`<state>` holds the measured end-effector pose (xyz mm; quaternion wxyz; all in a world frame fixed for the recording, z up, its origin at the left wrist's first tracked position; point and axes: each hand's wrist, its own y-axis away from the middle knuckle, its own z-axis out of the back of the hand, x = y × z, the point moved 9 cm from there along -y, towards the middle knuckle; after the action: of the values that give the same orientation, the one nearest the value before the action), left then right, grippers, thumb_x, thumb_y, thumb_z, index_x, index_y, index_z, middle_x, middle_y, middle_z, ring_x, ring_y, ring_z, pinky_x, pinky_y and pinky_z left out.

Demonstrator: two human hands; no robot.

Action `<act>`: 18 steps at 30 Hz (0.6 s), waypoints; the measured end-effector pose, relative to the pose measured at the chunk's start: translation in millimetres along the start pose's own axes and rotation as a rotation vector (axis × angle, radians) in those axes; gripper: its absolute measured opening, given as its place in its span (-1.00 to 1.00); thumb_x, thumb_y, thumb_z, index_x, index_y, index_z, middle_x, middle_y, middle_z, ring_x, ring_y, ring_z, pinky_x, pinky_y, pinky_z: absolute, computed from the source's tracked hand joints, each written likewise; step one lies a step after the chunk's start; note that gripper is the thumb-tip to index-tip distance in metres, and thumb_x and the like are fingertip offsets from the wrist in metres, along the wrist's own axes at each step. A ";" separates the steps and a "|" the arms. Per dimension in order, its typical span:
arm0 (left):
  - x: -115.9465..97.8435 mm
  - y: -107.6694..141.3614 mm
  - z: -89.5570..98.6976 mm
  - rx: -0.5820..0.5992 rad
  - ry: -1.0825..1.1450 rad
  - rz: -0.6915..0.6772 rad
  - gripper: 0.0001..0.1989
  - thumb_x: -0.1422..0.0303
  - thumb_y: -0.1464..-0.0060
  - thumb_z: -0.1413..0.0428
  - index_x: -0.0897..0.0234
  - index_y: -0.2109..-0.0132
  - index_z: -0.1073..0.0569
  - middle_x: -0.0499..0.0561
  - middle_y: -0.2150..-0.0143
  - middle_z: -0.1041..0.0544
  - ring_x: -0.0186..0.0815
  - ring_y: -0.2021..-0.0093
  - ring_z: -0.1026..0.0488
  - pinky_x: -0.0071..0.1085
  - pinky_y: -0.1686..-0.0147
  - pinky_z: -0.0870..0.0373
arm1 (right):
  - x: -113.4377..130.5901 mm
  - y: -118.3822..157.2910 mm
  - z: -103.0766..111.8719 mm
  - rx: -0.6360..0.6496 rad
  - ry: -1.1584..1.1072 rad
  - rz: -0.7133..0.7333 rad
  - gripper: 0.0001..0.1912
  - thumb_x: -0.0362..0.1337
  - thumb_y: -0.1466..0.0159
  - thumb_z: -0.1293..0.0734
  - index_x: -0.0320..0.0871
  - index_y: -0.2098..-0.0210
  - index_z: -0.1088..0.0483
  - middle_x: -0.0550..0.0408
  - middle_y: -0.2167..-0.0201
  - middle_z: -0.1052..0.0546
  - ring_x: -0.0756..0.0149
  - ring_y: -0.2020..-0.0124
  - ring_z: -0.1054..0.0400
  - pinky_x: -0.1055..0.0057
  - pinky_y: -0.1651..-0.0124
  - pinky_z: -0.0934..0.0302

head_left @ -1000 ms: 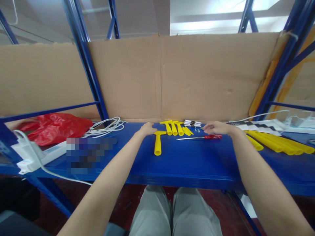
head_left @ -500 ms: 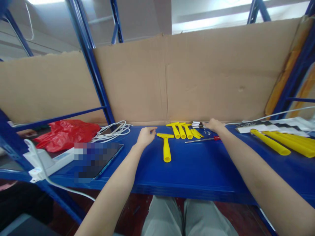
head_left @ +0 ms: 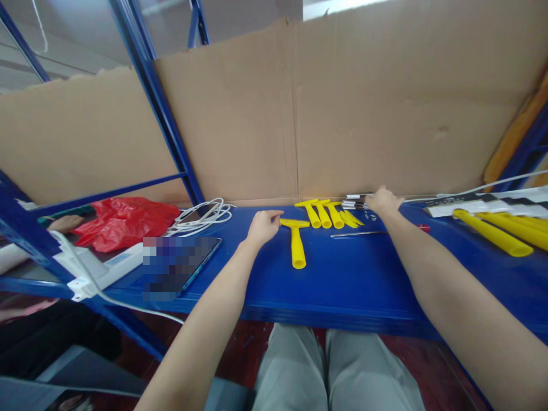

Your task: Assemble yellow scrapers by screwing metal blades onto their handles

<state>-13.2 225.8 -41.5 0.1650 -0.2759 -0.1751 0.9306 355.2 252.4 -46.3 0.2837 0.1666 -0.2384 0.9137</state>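
My left hand [head_left: 264, 227] is beside the left end of a yellow T-shaped handle [head_left: 298, 248] lying on the blue shelf [head_left: 342, 285]. Its thumb and index finger are close together; anything between them is too small to make out. Farther back, my right hand [head_left: 383, 201] reaches to the ends of several black-and-white rods [head_left: 353, 204]. Its fingers look closed there, but their tips are partly hidden. Several more yellow T-shaped handles [head_left: 324, 217] lie between the hands, with small yellow pieces [head_left: 351, 219] next to them. A screwdriver [head_left: 359, 234] with a red end passes under my right forearm.
Yellow tubes [head_left: 492, 233] lie at right by a black-and-white patterned strip [head_left: 483, 205]. At left are a partly blurred tablet-like device [head_left: 201, 260], a white power strip [head_left: 122, 265], coiled white cable [head_left: 214, 214] and a red plastic bag [head_left: 128, 222]. Cardboard [head_left: 235, 125] walls the back.
The view has tilted down slightly. My left hand stays by the T-shaped handle. My right hand stays at the rods, its forearm now crossing the screwdriver so the red end shows to its right.
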 end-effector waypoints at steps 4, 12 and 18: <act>6.9 -2.0 -0.2 -0.018 -0.012 0.018 -0.64 0.51 -0.10 0.03 0.29 0.01 -0.53 0.03 0.24 -0.61 -0.34 0.29 -0.56 -0.48 0.14 -0.42 | -9.9 -0.7 15.6 -0.148 -0.231 0.011 -0.53 -0.21 -0.17 -0.22 -0.33 -0.02 -0.21 -0.32 0.01 -0.35 -0.05 -0.07 -0.24 0.06 -0.09 -0.05; 11.1 -3.5 0.8 -0.044 -0.015 0.005 -0.64 0.51 -0.09 0.03 0.31 0.02 -0.53 0.05 0.29 -0.61 -0.33 0.34 -0.56 -0.47 0.15 -0.43 | -38.3 -19.6 23.1 -0.279 -0.882 -0.223 -0.44 -0.22 -0.20 -0.25 -0.27 -0.12 -0.01 -0.21 0.00 -0.33 0.21 0.04 -0.34 0.34 0.14 -0.27; 13.3 -3.5 -3.1 -0.018 0.004 0.009 -0.63 0.51 -0.09 0.04 0.31 0.01 -0.52 0.03 0.34 -0.60 -0.35 0.41 -0.54 -0.50 0.27 -0.44 | -25.5 -23.7 24.3 -0.037 -1.131 -0.187 -0.70 -0.25 -0.29 -0.13 -0.10 -0.02 -0.17 -0.05 0.11 -0.42 0.28 0.17 -0.41 0.39 0.33 -0.31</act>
<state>-21.3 235.0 -48.6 0.1588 -0.2800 -0.1821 0.9291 393.5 245.5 -29.2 0.1944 0.6450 -0.3533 0.6491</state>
